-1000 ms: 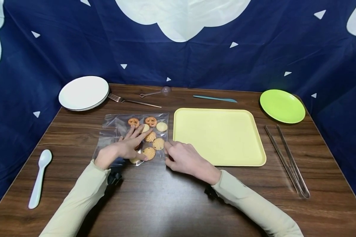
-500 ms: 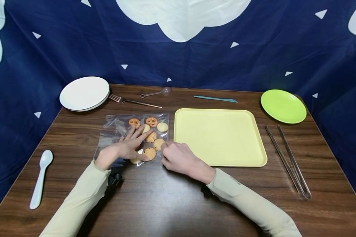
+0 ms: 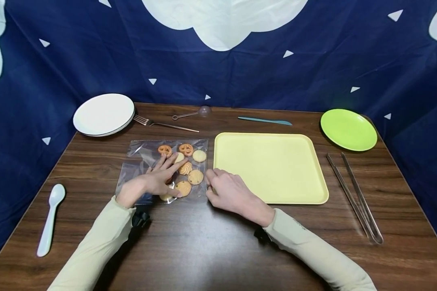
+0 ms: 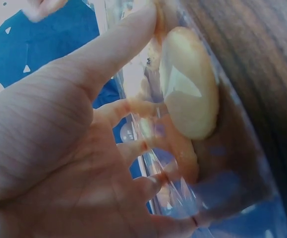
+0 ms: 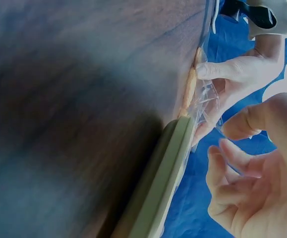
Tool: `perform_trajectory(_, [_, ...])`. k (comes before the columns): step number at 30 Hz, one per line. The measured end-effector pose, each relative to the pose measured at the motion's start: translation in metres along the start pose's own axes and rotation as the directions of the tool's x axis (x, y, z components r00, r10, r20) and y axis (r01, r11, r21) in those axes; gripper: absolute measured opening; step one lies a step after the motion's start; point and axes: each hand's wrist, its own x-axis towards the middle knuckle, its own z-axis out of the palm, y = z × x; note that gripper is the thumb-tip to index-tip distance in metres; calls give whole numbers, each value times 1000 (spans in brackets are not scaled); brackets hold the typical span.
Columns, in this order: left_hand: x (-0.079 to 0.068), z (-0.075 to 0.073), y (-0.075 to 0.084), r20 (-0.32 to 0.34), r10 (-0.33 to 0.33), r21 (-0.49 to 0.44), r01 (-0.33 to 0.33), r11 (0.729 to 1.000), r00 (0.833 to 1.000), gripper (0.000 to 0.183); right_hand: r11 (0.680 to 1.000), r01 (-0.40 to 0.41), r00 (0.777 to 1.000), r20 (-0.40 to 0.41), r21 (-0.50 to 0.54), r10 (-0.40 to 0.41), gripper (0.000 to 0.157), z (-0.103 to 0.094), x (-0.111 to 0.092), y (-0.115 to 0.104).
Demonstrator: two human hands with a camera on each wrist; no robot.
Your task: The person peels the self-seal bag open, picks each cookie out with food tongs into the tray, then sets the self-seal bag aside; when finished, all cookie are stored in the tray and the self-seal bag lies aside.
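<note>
Take the bag (image 3: 140,163) as the dial: it lies on the table (image 3: 189,250), and the left hand (image 3: 157,180) rests across its middle, fingers spread toward 1 o'clock, thumb toward 4 and on a speckled cookie (image 3: 183,188) through the film. The right hand (image 3: 227,192) is between 3 and 4, at the bag's edge, its fingers and thumb bent (whether they pinch the film, the pictures cannot tell). Inside the bag, 2 pretzels (image 3: 186,150) sit toward 12 and 1, a pale cookie (image 3: 199,156) at 2, a swirl (image 3: 185,168) by the left fingertips.

The tray (image 3: 271,167) is at 3, just beside the bag and partly behind the right hand. Well beyond it, also near 3, are the tongs (image 3: 372,226) and the green plate (image 3: 348,130). The knife (image 3: 264,121) is at 2, a scoop (image 3: 204,111) at 1, the fork (image 3: 172,127) at 12, the white plates (image 3: 103,114) between 10 and 11, and the white spoon (image 3: 51,220) at 8
</note>
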Motion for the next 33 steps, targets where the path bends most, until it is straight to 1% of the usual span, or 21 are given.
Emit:
perform_trajectory(1, [0,0,0,2,-1,1,1,1000,1000,96,1000,16,1000,-8,2,-15,9,0,0,-1])
perform_trajectory(4, [0,-1,0,8,-3,4,3,1000,1000,96,999,45,999,-8,-1,-45,22,0,4,-3])
perform_trajectory(7, [1,-1,-1,11,-1,6,1,1000,1000,96,999,43,999,21,-31,-43,35,3,10,-7])
perform_trajectory(9, [1,0,-1,12,1,7,-1,1000,1000,96,998,32,999,45,-59,-30,38,5,15,-9])
perform_trajectory(10, [0,0,-1,12,3,6,-4,1000,1000,96,997,28,998,53,-74,-24,36,6,16,-10])
perform_trajectory(14, [-1,2,-2,6,10,-1,-10,1000,1000,96,996,-2,998,61,-87,7,10,9,21,-11])
perform_trajectory(15, [-2,2,-3,4,12,-2,-12,1000,1000,95,997,-10,998,56,-80,14,9,9,21,-11])
perform_trajectory(20, [-4,3,-3,7,20,5,-21,1000,1000,95,998,-64,997,45,-21,65,18,9,20,-9])
perform_trajectory(27, [-4,2,-2,18,8,22,-8,1000,1000,95,988,-151,988,44,45,149,20,0,15,-1])
perform_trajectory(30, [-4,1,-1,21,12,17,-12,1000,1000,96,979,-188,981,67,80,183,21,-5,13,2])
perform_trajectory(33, [-4,0,-1,23,9,11,-9,1000,1000,96,969,-208,975,109,131,195,19,-10,13,2])
